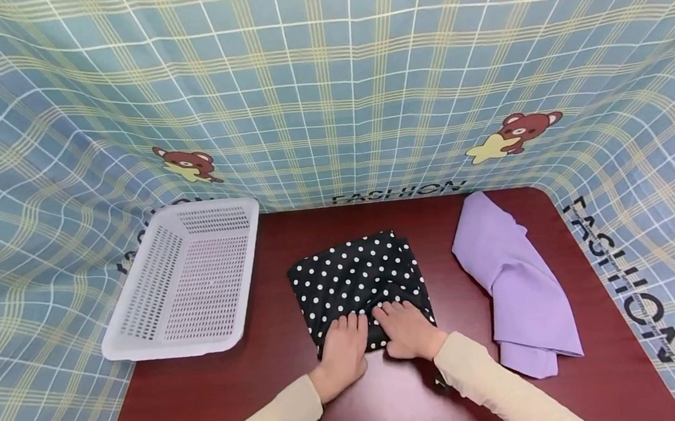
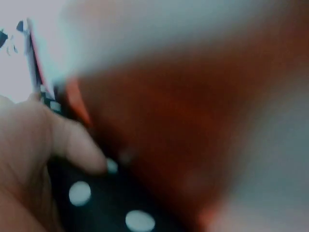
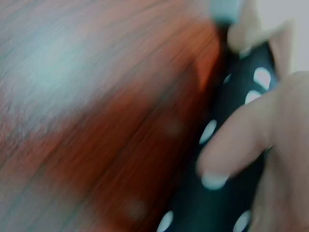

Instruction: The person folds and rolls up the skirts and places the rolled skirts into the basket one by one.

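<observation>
- Slanting in from the bottom of the head view with the left hand point(image 1: 343, 353), back of it up, fingers pointing away over the black cloth point(image 1: 362, 272)
- Bending a little at the left wrist, so pointing the fingers straighter ahead than the arm
- Gripping the near edge of the black cloth there, fingers on top, left thumb point(image 2: 79, 145) pressed on the front side
- Slanting in from the lower right with the right hand point(image 1: 408, 332), back up too, reaching left and away
- Spreading the right fingers a bit on top, with the right thumb point(image 3: 231, 145) tucked against the front, gripping the bunched cloth in between
- Holding both hands side by side, close but not touching
- Wearing cream sleeves point(image 1: 286, 411) down to the wrists
- For the black cloth: lying folded in the middle of the shiny red-brown table point(image 1: 381, 412), with white dots all over, right under both hands
- Over to the left, a white basket point(image 1: 177, 352) full of little holes
- Over to the right, a folded purple cloth point(image 1: 521, 297), apart from the right hand
- All around the back, a blue checked curtain point(image 1: 351, 106) with brown bears point(image 1: 519, 127)
</observation>
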{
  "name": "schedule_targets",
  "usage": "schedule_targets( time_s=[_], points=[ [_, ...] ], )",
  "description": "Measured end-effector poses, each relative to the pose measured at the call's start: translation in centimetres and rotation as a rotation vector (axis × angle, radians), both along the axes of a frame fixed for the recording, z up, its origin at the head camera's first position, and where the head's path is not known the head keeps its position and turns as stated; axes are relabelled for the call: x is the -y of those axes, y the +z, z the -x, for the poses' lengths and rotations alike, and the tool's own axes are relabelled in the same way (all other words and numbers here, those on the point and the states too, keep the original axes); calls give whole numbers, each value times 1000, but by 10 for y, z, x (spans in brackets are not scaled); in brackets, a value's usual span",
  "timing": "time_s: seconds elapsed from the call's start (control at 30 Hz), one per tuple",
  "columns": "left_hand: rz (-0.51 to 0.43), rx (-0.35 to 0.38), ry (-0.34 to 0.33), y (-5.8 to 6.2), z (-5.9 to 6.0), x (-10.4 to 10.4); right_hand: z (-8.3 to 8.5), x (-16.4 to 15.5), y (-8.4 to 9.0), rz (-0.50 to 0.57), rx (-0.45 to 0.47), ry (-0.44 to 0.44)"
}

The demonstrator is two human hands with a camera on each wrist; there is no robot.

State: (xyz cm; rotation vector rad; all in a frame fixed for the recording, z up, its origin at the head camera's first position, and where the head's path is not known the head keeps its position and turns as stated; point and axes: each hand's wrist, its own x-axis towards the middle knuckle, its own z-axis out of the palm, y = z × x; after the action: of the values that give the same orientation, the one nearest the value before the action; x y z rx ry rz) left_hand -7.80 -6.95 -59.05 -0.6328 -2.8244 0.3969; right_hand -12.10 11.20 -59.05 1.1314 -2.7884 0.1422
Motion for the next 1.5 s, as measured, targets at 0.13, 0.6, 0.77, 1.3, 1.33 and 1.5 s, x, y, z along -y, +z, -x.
schedule_targets(
  time_s=[0.13, 0.6, 0.77, 1.3, 1.33, 1.5],
  points=[
    [-129, 226, -50, 12, 25, 4, -10, 1, -4, 15, -217, -70],
    [-210, 177, 33, 11, 8, 1, 17, 3, -8, 180, -117, 22],
    [-80, -70, 76, -3, -2, -12, 17, 2, -3, 201, -138, 12],
    [-103, -24, -85, -3, 15, -4, -7, -47, -5, 178, 59, 88],
    [-97, -4, -84, -1, 14, -4, -8, -49, -7, 169, 28, 99],
    [-78, 131, -84, 14, 8, -4, -10, -51, -10, 127, -118, 116]
  ],
)
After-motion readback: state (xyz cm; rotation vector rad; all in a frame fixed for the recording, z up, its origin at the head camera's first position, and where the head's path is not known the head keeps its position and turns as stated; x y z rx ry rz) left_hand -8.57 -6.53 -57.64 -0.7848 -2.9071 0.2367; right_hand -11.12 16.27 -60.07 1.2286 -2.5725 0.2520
